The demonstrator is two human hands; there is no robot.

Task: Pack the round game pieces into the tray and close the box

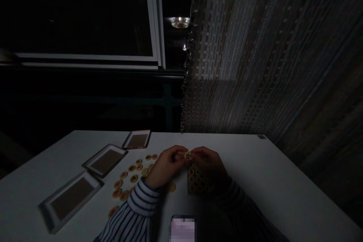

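A small round xiangqi piece point(188, 155) with a dark character is held up between the fingertips of both hands. My left hand point(167, 166) pinches it from the left, thumb and fingers closed. From the right, my right hand point(211, 162) closes its fingers on the same piece; its lower part lies in shadow. Just below my right hand is a dark tray point(195, 187) with rows of round pieces or a round pattern, partly covered by the hand. Loose xiangqi pieces point(134, 179), some with red and some with dark characters, lie scattered left of my left wrist.
On the white table point(272, 196), three shallow rectangular trays or lids stand in a slanted row at left: a near one point(72, 198), a middle one point(105, 160) and a far one point(137, 138). A phone point(183, 230) lies at the front edge. Behind hangs a bead curtain point(232, 53).
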